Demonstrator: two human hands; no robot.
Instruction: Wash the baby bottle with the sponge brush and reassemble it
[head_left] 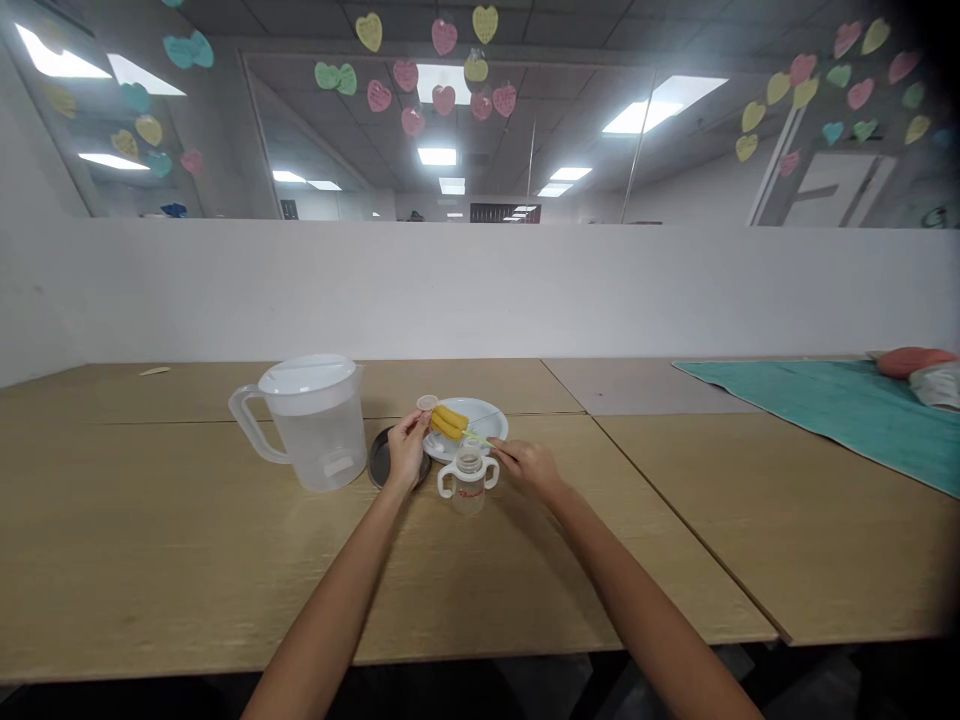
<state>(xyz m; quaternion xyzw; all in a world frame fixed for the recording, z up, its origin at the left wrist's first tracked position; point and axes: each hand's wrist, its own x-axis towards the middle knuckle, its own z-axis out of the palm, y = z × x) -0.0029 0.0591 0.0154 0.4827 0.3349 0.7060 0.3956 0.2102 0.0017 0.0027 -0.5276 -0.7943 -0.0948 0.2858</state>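
Observation:
My left hand (407, 447) pinches a small, round, translucent lid (427, 402) at its fingertips. Closed around a thin pale green handle is my right hand (531, 464); the handle leads to the yellow head of a sponge brush (450, 421). That yellow head is beside the lid and close to my left fingers; whether they touch is unclear. Below and between my hands stands a clear baby bottle (469, 492), upright, uncapped, with two white handles. Behind it lies a white plate (491, 418), partly covered by the brush. A dark round dish (380, 462) is partly hidden by my left hand.
A large translucent pitcher (324, 435) with a white lid stands left of the dark dish. On the right, a teal cloth (810, 405) covers part of the wooden tables, with a reddish bundle (915, 361) on it. A white wall (480, 290) rises behind.

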